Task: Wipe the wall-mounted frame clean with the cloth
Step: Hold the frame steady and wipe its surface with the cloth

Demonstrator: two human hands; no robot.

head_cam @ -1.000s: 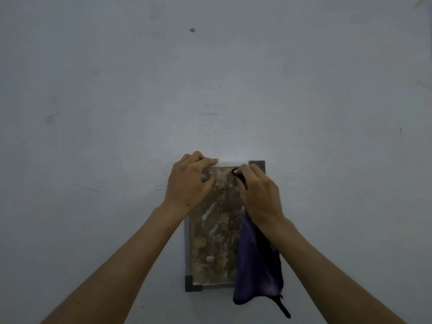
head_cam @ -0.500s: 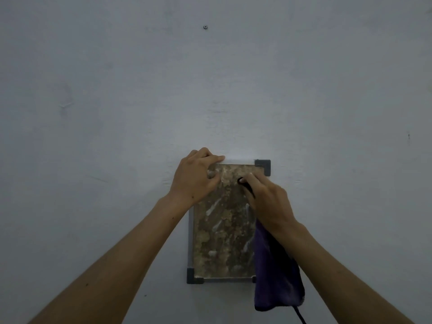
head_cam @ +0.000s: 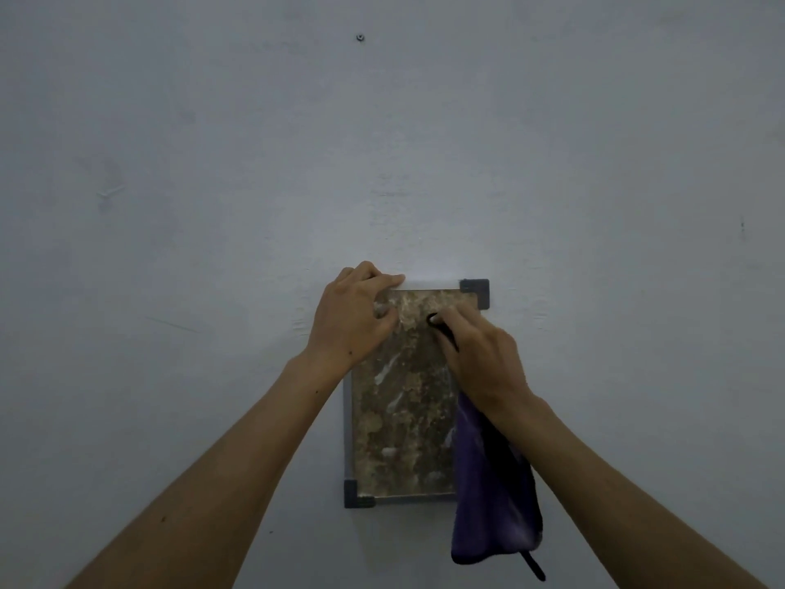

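A small upright frame with grey edges, dark corner caps and a mottled brown, stained face hangs low on the wall. My left hand grips its top left corner, fingers curled over the upper edge. My right hand presses on the upper right of the face, closed on a purple cloth. The cloth hangs below my wrist and covers the frame's lower right corner. A black loop of the cloth pokes out by my fingertips, and a black tag dangles at its bottom.
The pale grey wall fills the whole view. A small screw or nail head sits high above the frame. Faint scuffs mark the wall on the left, and a tiny dark speck lies far right.
My right hand with the cloth has slid down and to the right across the frame's face, uncovering the top right corner. My left hand keeps its hold on the top left corner.
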